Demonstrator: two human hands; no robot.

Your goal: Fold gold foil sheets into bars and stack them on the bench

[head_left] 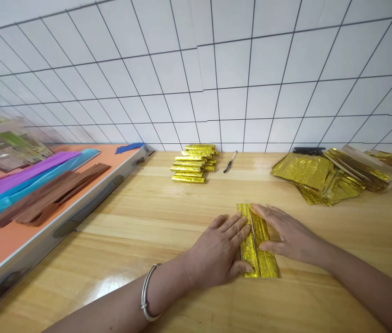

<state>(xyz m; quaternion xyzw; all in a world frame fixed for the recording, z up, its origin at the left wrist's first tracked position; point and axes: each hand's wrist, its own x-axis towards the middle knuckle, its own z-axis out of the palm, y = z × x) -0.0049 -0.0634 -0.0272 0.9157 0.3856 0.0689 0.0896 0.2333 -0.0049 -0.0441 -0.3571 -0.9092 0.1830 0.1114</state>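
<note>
On the wooden table [140, 199], my left hand [218, 249] lies flat on the gold foil [268, 259], fingers close together, thumb apart at its near end. My right hand [288, 236] touches the foil's right part, thumb and fingers spread. Beyond stand the gold strips [192, 164], stacked, with a pen [230, 163] just beside; gold sheets [307, 173] lie to the right.

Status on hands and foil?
Left hand flat on gold foil, left side. Right hand on its right edge. Foil lies on table, lengthwise seam showing. Pen and foil stacks beyond, clear of both hands.
</note>
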